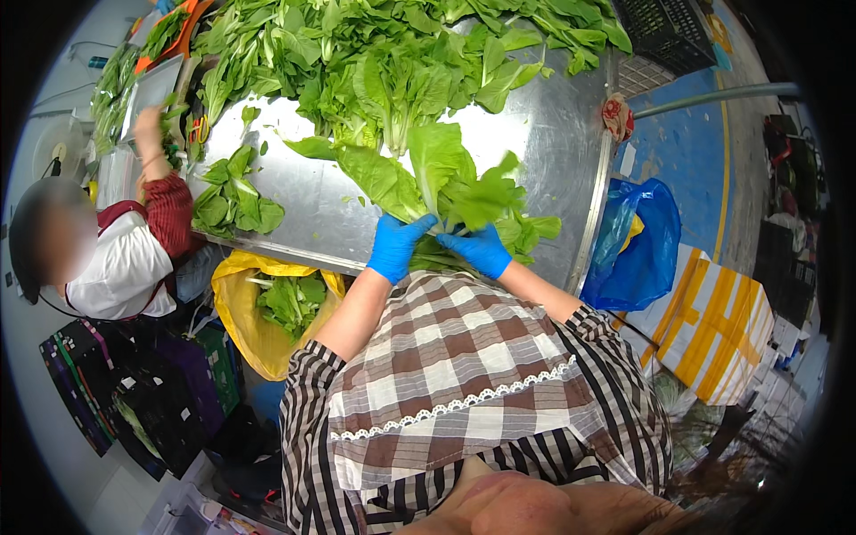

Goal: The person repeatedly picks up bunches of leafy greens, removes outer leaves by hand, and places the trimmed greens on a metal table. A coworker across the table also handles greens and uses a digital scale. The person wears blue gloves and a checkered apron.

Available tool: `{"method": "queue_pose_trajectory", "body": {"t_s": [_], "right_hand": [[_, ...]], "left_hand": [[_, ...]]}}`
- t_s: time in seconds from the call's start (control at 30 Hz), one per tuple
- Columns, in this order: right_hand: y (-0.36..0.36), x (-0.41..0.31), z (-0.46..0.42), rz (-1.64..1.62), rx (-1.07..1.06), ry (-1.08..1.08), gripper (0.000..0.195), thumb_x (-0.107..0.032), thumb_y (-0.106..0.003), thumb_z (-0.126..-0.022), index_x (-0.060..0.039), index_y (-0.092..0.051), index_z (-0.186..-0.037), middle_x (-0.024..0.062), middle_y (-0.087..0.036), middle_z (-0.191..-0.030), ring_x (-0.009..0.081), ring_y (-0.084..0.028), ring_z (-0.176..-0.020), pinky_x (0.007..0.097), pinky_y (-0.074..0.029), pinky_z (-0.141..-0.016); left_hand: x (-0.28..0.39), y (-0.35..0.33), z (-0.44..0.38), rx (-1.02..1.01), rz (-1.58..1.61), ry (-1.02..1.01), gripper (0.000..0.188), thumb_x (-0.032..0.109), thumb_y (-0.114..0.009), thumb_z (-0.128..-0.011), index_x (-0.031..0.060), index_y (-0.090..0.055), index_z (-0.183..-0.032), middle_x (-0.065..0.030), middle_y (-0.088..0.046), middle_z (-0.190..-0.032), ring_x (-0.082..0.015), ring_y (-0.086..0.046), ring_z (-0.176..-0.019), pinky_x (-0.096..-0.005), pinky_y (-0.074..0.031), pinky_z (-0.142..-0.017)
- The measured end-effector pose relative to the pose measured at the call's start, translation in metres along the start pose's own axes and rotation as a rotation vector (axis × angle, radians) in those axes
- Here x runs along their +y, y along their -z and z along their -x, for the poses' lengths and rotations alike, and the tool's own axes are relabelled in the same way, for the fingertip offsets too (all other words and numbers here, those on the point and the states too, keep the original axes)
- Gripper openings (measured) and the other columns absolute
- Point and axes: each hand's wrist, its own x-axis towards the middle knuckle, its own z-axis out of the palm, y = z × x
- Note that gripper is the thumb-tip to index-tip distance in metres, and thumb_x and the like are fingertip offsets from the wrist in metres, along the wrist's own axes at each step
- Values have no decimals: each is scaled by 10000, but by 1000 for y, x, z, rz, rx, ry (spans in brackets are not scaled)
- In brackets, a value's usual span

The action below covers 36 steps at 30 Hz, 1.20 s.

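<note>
Both hands wear blue gloves at the near edge of a metal worktable. Between them is a bunch of leafy greens, its leaves fanned away from me. My left hand grips the bunch at its pale stem base, thumb across it. My right hand pinches stems at the same base, and a leaf above it is blurred. More loose leaves lie beside and under my right hand. Just beyond the held bunch, a large pile of leafy greens covers the table's far part.
To the left, a co-worker reaches over the table near yellow-handled scissors. A small leaf heap lies at the table's left. Below hangs a yellow bag holding leaves. At right are a blue bag, taped box and black crate.
</note>
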Motion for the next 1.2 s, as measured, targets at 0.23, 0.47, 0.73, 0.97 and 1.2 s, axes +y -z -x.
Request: {"method": "queue_pose_trajectory", "body": {"t_s": [0.23,0.47,0.73,0.97,1.2], "right_hand": [[-3,15,0,-302,-26,31,145,-59,-722,-798,-51,-594,-867,68,-630,-824,139,-597,-719,282,-488,-658],[1,12,0,-735,-33,-157,119,-30,-674,-824,-42,-561,-858,109,-635,-844,202,-654,-786,321,-544,-726],[13,18,9,-898,149,-341,93,-60,-640,-857,-46,-555,-895,120,-641,-888,224,-650,-816,348,-551,-756],[41,36,19,-1143,236,-511,250,-220,-602,-927,-12,-583,-1065,135,-653,-937,229,-648,-859,369,-543,-802],[35,2,32,-838,-238,-485,337,-281,-558,-947,13,-580,-1110,134,-662,-951,210,-662,-811,302,-544,-714]], "left_hand": [[-4,4,0,-6,22,-4,371,22,-678,-823,4,-576,-1179,-87,-642,-1087,-184,-619,-937,-307,-501,-811],[2,1,1,-26,20,-37,397,10,-681,-817,18,-555,-1194,-84,-625,-1117,-188,-602,-988,-319,-490,-849],[-9,13,-9,-306,-616,-414,223,-49,-609,-835,35,-662,-1034,-50,-599,-1082,-175,-577,-996,-317,-482,-881],[-3,12,-4,-342,142,-29,196,55,-638,-857,87,-634,-1049,-64,-599,-1040,-198,-587,-985,-356,-488,-907],[-30,27,-9,-446,579,49,394,133,-702,-835,154,-546,-1197,-67,-593,-1147,-232,-549,-1132,-448,-423,-995]]}}
